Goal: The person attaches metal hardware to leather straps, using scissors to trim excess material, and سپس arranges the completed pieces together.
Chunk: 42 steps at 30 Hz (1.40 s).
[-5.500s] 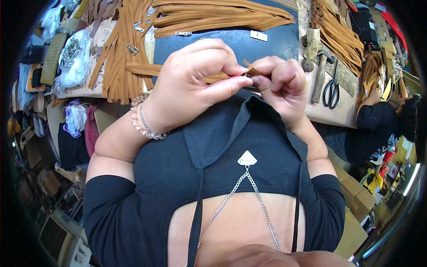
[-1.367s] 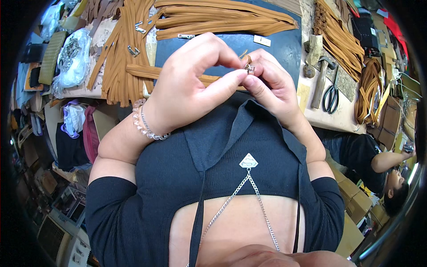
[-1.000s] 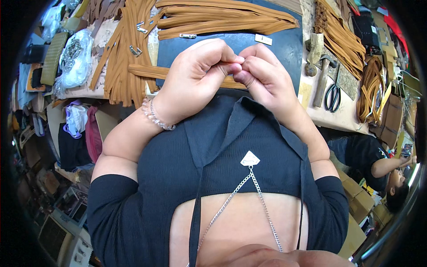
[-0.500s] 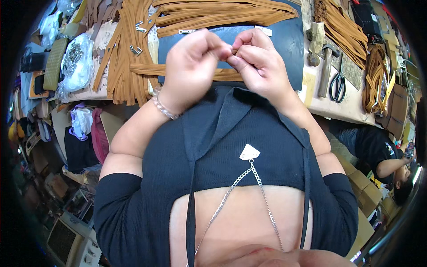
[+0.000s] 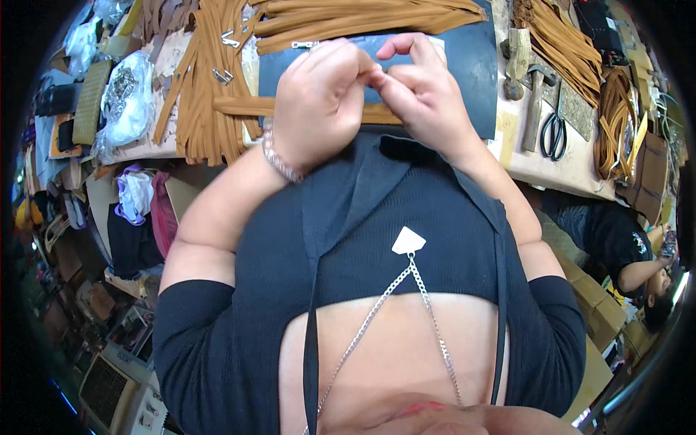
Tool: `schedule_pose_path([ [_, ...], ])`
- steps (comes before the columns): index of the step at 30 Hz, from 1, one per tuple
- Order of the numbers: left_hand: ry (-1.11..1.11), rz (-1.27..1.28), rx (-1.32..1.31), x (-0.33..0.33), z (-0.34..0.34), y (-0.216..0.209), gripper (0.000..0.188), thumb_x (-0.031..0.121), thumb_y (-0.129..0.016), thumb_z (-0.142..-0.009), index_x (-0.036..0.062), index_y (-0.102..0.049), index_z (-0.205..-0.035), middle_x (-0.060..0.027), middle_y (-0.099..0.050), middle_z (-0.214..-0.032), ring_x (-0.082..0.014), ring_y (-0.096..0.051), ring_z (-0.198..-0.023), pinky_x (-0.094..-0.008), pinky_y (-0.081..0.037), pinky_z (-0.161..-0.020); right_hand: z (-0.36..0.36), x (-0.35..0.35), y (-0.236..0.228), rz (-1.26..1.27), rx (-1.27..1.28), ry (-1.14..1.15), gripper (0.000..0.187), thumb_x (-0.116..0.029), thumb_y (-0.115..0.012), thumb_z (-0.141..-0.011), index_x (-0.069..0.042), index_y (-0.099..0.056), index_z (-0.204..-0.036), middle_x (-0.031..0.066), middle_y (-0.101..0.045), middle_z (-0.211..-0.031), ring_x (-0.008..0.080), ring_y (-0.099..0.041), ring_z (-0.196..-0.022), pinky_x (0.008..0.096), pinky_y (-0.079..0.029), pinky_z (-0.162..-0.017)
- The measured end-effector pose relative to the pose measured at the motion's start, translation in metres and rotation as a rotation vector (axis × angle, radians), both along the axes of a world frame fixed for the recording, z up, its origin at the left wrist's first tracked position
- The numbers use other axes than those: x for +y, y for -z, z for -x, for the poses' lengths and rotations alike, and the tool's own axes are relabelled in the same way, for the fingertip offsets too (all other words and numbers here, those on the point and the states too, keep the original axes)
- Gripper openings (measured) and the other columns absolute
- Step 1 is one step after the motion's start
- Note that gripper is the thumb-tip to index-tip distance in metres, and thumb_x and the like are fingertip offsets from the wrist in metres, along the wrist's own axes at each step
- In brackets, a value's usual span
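Observation:
My left hand (image 5: pixel 324 105) and my right hand (image 5: pixel 423 98) meet above a dark blue-black board (image 5: pixel 471 80), their fingertips pinched together. Whatever sits between the fingertips is too small and covered to make out. The right index finger is bent and raised off the pinch. Beneath both hands a brown zipper tape (image 5: pixel 246 106) runs across the board, its middle partly hidden by the left hand. A silver zipper slider (image 5: pixel 303 45) lies just beyond the left hand, on the board's far part.
Bundled brown zipper tapes (image 5: pixel 362 20) cross the far board; more zipper tapes (image 5: pixel 206 109) hang at the left, with silver sliders (image 5: pixel 223 77) on them. Rightward lie a hammer (image 5: pixel 533 109), black-handled scissors (image 5: pixel 554 138) and a wooden mallet (image 5: pixel 516 61). Another person (image 5: pixel 616 243) is at far right.
The fingertips have drawn closer, hiding the brown bit seen between them. My right index finger has lifted away. The left hand has turned slightly and shifted right.

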State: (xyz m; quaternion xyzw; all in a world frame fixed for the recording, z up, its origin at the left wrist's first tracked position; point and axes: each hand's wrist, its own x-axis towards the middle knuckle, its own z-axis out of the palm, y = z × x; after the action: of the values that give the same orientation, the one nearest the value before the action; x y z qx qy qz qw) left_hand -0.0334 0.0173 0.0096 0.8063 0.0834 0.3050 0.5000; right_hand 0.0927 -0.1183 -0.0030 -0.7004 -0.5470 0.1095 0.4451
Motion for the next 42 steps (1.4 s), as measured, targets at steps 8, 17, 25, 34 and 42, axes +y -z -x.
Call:
schedule_pose_path([
  [8,-0.002,-0.211,-0.018,0.005,-0.005,0.003,0.008,-0.006,-0.056,-0.08,0.0011,-0.059,-0.082,-0.0111,-0.062,-0.075,-0.0284,-0.062,-0.072,-0.0353,-0.049,-0.064,-0.001,0.004,0.006,0.069,0.059,0.023,0.023,-0.021,-0.065,-0.085,-0.006,-0.066,-0.068,0.0065,-0.059,-0.109,0.0288,-0.047,-0.108,0.0396,-0.038,-0.093],
  [17,-0.005,-0.068,0.051,0.009,-0.011,0.002,0.015,-0.008,-0.053,-0.073,0.0028,-0.058,-0.081,-0.012,-0.062,-0.077,-0.0329,-0.061,-0.075,-0.0387,-0.049,-0.067,0.005,0.004,0.002,0.043,-0.045,-0.005,0.022,-0.02,-0.066,-0.084,-0.005,-0.066,-0.068,0.0077,-0.057,-0.112,0.0303,-0.045,-0.11,0.0405,-0.035,-0.097],
  [25,0.001,-0.167,0.005,0.011,-0.01,0.005,0.015,-0.011,-0.051,-0.077,0.0003,-0.058,-0.085,-0.0106,-0.062,-0.078,-0.0253,-0.062,-0.074,-0.0332,-0.05,-0.069,-0.009,0.009,-0.003,0.067,-0.108,0.003,0.023,-0.024,-0.064,-0.085,-0.007,-0.068,-0.069,0.0066,-0.056,-0.118,0.0314,-0.043,-0.113,0.0444,-0.034,-0.097],
  [34,0.157,0.316,0.092,0.014,-0.005,0.004,0.009,0.008,-0.054,-0.099,0.0013,-0.059,-0.096,0.0002,-0.059,-0.084,-0.0081,-0.054,-0.077,-0.0225,-0.046,-0.072,0.001,-0.001,-0.015,0.069,0.495,-0.114,0.026,-0.014,-0.058,-0.093,0.003,-0.063,-0.074,0.0066,-0.053,-0.074,0.0165,-0.052,-0.064,0.0278,-0.042,-0.061],
  [42,0.205,0.456,0.125,0.025,0.011,0.003,0.038,0.031,-0.043,-0.106,0.0023,-0.06,-0.124,-0.0013,-0.06,-0.099,-0.0081,-0.056,-0.088,-0.0231,-0.047,-0.083,-0.004,-0.006,-0.015,0.092,0.345,-0.154,0.028,-0.013,-0.056,-0.095,0.002,-0.064,-0.073,0.0043,-0.053,-0.075,0.0106,-0.052,-0.065,0.0241,-0.04,-0.058],
])
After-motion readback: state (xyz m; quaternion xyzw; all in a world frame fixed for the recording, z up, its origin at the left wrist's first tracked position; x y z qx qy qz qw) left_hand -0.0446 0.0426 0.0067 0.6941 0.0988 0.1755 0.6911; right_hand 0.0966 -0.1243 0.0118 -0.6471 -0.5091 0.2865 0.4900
